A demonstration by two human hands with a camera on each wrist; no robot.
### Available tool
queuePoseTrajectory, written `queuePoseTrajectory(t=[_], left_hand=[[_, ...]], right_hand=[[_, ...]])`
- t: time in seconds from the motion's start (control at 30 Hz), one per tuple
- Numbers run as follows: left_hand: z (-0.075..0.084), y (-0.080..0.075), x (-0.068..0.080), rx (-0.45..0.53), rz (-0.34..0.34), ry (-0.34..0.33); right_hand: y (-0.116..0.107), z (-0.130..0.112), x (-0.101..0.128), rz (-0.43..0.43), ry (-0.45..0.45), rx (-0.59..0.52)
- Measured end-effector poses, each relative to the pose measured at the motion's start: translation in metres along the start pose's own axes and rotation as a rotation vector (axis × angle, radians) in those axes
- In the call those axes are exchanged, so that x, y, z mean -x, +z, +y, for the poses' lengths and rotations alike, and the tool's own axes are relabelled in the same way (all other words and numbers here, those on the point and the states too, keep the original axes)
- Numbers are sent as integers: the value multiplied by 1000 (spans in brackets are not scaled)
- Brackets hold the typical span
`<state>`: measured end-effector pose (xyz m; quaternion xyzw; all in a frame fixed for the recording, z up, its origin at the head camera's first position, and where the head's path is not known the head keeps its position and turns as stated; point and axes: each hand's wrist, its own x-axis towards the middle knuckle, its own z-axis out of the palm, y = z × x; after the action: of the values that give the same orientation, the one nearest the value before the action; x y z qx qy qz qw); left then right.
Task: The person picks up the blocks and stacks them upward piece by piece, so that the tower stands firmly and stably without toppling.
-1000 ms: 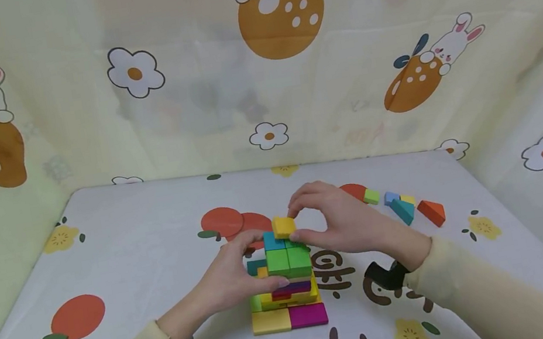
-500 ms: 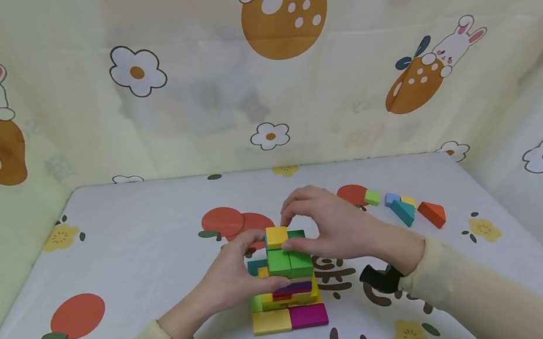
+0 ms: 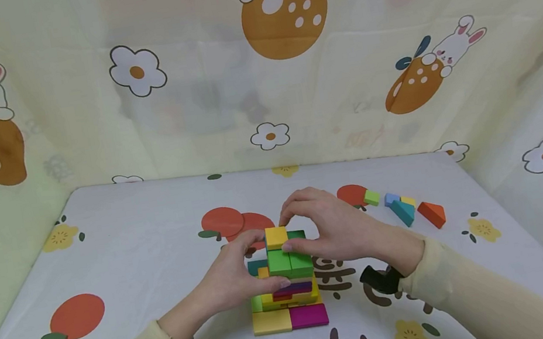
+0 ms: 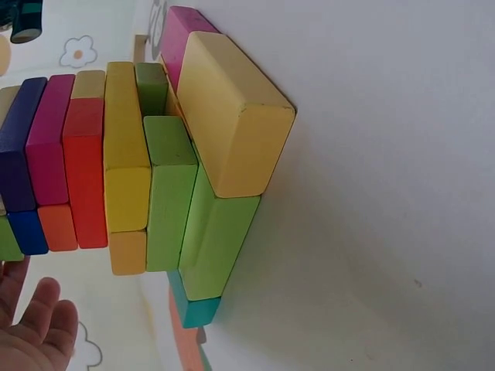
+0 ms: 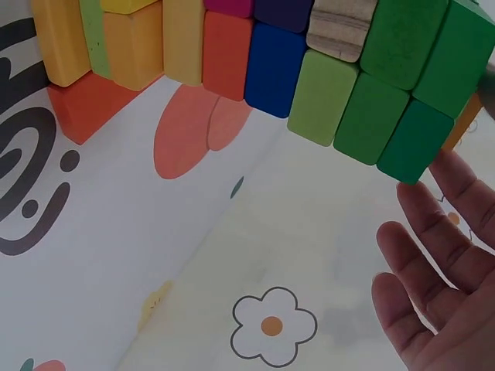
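Note:
A tower of colored wooden blocks (image 3: 290, 262) stands on the table in the head view; the left wrist view shows its stacked layers (image 4: 128, 147) sideways. My left hand (image 3: 220, 281) holds the tower's upper left side, thumb in front and fingers reaching behind. On the top layer, at the left, sits a yellow block (image 3: 276, 237), pinched by my right hand (image 3: 331, 228) with the thumb in front and index finger behind. Beside it is a dark green block (image 3: 296, 235). In the right wrist view, my right fingers (image 5: 421, 263) are near the top green blocks (image 5: 418, 139).
Loose blocks lie at the back right: a light green one (image 3: 372, 197), a blue one (image 3: 391, 198), a yellow one (image 3: 408, 200), a teal triangular one (image 3: 403, 212) and a red-orange one (image 3: 432, 214). A patterned curtain (image 3: 188, 117) rises behind the table (image 3: 145, 249).
My right hand has moved the yellow block left and down, from above the tower onto the top left, covering the blue block there. My left hand has stayed in place.

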<state>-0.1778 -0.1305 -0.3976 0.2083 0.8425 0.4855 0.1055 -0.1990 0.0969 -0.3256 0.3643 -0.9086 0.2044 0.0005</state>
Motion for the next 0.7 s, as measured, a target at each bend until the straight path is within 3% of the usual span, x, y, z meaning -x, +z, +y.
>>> queuePoseTrajectory(t=[0.2, 0.37, 0.43, 0.53, 0.7], left_hand=[[1, 0, 0, 17, -3, 11], [3, 2, -1, 7, 11, -19], [4, 1, 0, -7, 26, -38], [5, 1, 1, -9, 38, -56], [6, 3, 1, 6, 27, -57]], right_hand=[[-5, 9, 9, 11, 24, -70], [-16, 51, 32, 107, 46, -119], [-22, 80, 43, 145, 131, -125], [-29, 134, 65, 171, 329, -129], [-37, 211, 109, 111, 636, -116]])
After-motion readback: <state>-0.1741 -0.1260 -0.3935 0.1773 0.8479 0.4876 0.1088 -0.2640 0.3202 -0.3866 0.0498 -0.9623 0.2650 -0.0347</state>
